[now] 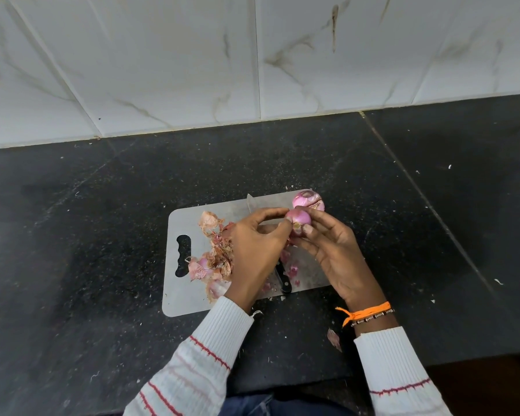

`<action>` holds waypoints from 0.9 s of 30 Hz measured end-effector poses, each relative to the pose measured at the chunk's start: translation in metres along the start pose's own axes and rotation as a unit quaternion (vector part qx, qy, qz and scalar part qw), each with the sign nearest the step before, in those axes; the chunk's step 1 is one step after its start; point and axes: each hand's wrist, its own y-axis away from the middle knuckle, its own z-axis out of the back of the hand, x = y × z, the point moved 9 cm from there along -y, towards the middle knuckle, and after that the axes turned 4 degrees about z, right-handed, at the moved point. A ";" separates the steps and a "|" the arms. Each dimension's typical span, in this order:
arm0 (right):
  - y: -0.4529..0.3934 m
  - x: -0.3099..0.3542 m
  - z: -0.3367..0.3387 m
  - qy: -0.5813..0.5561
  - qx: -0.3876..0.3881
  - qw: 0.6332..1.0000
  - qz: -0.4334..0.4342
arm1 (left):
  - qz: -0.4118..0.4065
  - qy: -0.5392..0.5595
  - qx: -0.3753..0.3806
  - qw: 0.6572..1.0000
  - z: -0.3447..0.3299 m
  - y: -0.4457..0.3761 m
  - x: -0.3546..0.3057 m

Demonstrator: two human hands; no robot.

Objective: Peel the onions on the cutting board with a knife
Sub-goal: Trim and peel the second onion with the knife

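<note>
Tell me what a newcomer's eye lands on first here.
First, the two hands meeting over the steel cutting board: the right hand holds a pink onion while the left hand picks at its skin. Just behind sits a second onion, and a heap of papery peels lies left of the hands.

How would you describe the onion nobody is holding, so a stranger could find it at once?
Start at the grey board on the black counter. At its far right corner sits an onion, just behind the hands. Unlike the held onion, it rests alone on the board, untouched.
</note>
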 end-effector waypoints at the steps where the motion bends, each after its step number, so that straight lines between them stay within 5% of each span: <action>1: 0.000 0.000 0.000 0.009 0.000 1.000 0.003 | 0.000 0.003 0.002 1.000 0.000 0.000 0.000; 27: -0.004 0.001 -0.004 0.121 0.000 0.992 0.036 | -0.007 -0.048 -0.028 0.998 0.015 -0.009 0.009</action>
